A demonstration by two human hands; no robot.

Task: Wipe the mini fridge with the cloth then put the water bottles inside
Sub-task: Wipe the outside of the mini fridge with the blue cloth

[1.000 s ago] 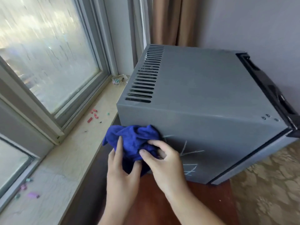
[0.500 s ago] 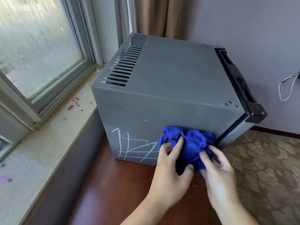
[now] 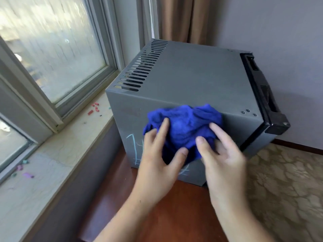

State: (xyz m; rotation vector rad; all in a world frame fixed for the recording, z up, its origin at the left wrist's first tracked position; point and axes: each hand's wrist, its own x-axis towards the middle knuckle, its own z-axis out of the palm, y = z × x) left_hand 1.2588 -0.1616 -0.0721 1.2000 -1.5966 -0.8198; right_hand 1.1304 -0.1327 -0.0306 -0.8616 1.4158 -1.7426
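Note:
A grey mini fridge (image 3: 192, 75) stands on a dark wooden table (image 3: 174, 215), its black door (image 3: 267, 102) facing right. Pale chalk marks (image 3: 132, 142) show on its near side. A crumpled blue cloth (image 3: 185, 126) lies against that side, just under the top edge. My left hand (image 3: 157, 170) presses the cloth's left part with spread fingers. My right hand (image 3: 225, 163) presses its right part with fingers laid over it. Both hands hide part of the marks. No water bottles are in view.
A pale window sill (image 3: 52, 163) runs along the left with small coloured bits (image 3: 94, 109) scattered on it, under a window. A brown curtain (image 3: 176, 20) hangs behind the fridge. Patterned carpet (image 3: 288, 189) lies to the right.
The cloth went from the side's left edge to its lower right, and both hands have now slid it up to the top edge, over the middle.

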